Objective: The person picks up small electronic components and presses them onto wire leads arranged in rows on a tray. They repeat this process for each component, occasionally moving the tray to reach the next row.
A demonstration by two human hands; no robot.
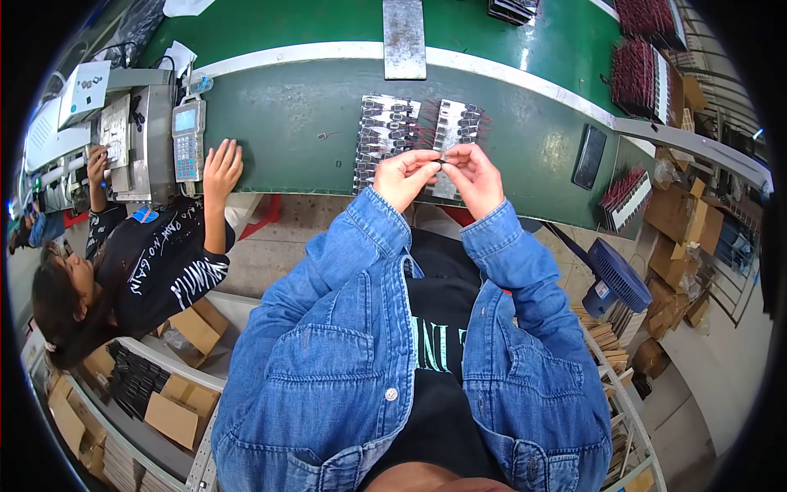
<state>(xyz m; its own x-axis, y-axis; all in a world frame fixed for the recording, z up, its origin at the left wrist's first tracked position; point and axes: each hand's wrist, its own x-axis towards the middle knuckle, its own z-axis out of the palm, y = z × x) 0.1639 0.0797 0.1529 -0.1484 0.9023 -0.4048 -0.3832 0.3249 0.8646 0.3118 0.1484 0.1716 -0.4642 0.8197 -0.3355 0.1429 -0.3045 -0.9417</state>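
Note:
My left hand [402, 179] and my right hand [476, 179] meet over the near edge of the green table, both closed in a pinch. Between their fingertips is a small dark component [441, 161], mostly hidden by the fingers. Just beyond my left hand lies a white board [366, 105] bearing rows of small black components with thin wires. A second white board [443, 115] with similar black parts and red wires lies partly under my right hand. One loose black component [322, 136] with a wire lies to the left on the table.
A black phone [589, 157] lies at the right. Stacked boards with red wires [639, 82] stand beyond it, and another rack [626, 199] is nearer. A metal plate [404, 41] spans the white rail. At left, a co-worker's hand [222, 170] rests beside a grey keypad controller [188, 142].

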